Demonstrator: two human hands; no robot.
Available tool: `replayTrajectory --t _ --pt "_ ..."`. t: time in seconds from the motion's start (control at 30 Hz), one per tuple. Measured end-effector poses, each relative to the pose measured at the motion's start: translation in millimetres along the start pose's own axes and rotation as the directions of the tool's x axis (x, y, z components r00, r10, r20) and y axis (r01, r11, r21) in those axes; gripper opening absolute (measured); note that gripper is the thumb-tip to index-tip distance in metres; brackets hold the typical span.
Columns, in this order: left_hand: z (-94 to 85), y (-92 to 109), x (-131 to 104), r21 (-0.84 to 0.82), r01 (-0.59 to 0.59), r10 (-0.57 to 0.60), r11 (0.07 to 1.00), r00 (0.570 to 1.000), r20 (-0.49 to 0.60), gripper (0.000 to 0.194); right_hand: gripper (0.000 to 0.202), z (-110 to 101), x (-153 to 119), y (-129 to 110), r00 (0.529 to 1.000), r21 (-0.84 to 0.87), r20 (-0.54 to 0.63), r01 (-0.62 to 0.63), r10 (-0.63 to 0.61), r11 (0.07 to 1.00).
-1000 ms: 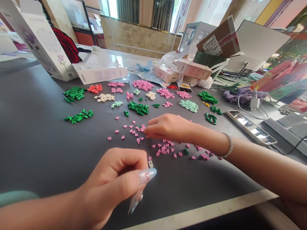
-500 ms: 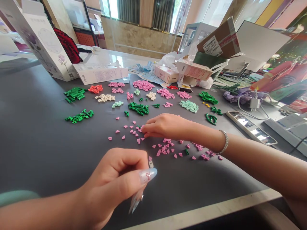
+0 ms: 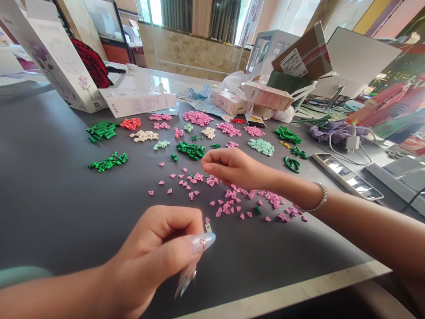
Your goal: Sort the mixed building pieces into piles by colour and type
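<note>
My left hand (image 3: 162, 252), closed with long pale nails, is at the lower centre over the dark table; what its curled fingers hold, if anything, is hidden. A small whitish piece (image 3: 208, 227) shows just beyond its thumb tip. My right hand (image 3: 229, 166), with a bracelet at the wrist, hovers closed above scattered pink pieces (image 3: 229, 207), and I cannot make out anything between its fingertips. Right behind its fingertips is a heap of dark green pieces (image 3: 191, 150). A lone dark green piece (image 3: 258, 210) lies among the pink ones.
Sorted piles stand further back: green (image 3: 101, 132), red-orange (image 3: 130, 123), cream (image 3: 144, 136), pink (image 3: 198, 118) and mint (image 3: 261, 146). Behind them are a white box (image 3: 139, 102) and opened cartons (image 3: 267, 96). A phone (image 3: 347, 176) and a white charger (image 3: 352, 143) lie at the right.
My right hand has lifted and moved back and to the right, uncovering pink pieces that were under its fingers. My left hand has barely moved.
</note>
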State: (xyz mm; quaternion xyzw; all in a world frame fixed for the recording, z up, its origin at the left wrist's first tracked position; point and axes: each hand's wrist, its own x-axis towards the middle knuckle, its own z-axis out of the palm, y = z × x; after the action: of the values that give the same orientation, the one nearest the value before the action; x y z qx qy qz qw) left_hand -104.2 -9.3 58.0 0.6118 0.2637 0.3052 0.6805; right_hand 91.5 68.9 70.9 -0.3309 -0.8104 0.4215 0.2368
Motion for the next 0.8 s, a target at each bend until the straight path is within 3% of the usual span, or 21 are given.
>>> replayTrajectory --t 0.07,0.13,0.23,0.3,0.47,0.63,0.8 --pt "-0.6 -1 1 -0.005 -0.008 0.008 1.0 1.0 -0.006 0.032 0.026 -2 -3 -3 0.99 0.378 -0.037 -0.112 0.136 0.919" --pt "-1.6 -1 2 -0.006 -0.005 0.004 1.0 1.0 -0.018 0.032 0.029 -5 -4 -5 0.961 0.649 -0.067 -0.164 0.27 0.743" --pt "-2.6 -1 2 -0.034 0.007 -0.008 0.999 1.0 -0.022 0.031 0.028 -10 -6 -6 0.899 0.834 -0.108 -0.149 0.423 0.531" --pt "-2.5 -1 2 -0.059 0.012 -0.013 0.998 1.0 -0.019 0.031 0.023 -15 -8 -4 0.866 0.881 -0.128 -0.124 0.483 0.456" --pt "-1.4 0 2 -0.047 0.015 -0.017 0.999 0.999 -0.029 0.03 0.013 -21 -18 4 0.83 0.885 -0.143 -0.137 0.54 0.445" --pt "-2.3 0 1 -0.041 0.004 -0.005 0.999 0.999 -0.041 0.031 0.029 -12 -26 5 0.844 0.827 -0.002 -0.3 0.536 0.475" --pt "-2.7 1 0 -0.04 0.015 -0.016 0.999 0.999 -0.03 0.031 0.036 0 -29 5 0.872 0.813 -0.011 -0.277 0.489 0.512"
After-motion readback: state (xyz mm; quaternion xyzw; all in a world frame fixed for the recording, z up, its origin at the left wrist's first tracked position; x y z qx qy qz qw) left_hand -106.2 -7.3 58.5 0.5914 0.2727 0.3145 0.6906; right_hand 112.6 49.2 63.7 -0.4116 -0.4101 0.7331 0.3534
